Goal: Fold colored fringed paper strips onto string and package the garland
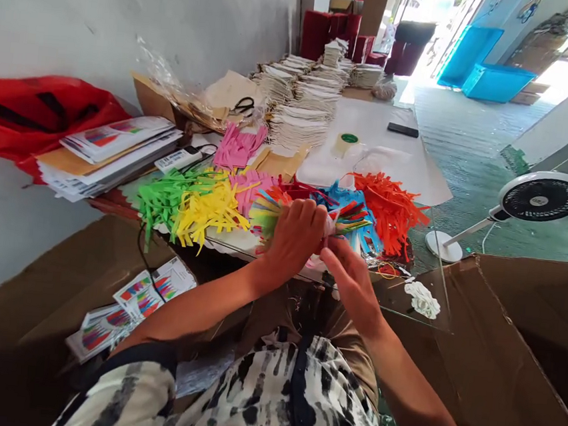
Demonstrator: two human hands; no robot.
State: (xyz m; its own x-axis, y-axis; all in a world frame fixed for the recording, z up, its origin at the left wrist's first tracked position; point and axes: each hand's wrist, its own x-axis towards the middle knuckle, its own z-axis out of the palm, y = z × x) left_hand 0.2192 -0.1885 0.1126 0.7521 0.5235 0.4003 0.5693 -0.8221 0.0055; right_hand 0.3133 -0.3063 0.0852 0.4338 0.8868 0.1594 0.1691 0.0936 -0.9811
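Note:
My left hand (297, 238) is closed around a bundle of multicoloured tissue-paper strips (264, 212), whose ends fan out on both sides. A white band (330, 224) wraps the bundle's middle, just right of my left knuckles. My right hand (351, 273) is at the lower end of this band, thumb and fingers pinched there; its fingertips are partly hidden. Around the bundle lie fringed paper piles: green (160, 194), yellow (211, 209), pink (240, 145), blue (343, 197) and orange-red (389, 210).
Stacks of white folded pieces (299, 127) fill the table's back. A tape roll (345, 142), a phone (402, 129) and black-handled scissors (244, 106) lie nearer. Printed sheets (114, 146) sit left beside a red bag (47, 110). A fan (541, 201) stands right; cardboard (519, 323) surrounds me.

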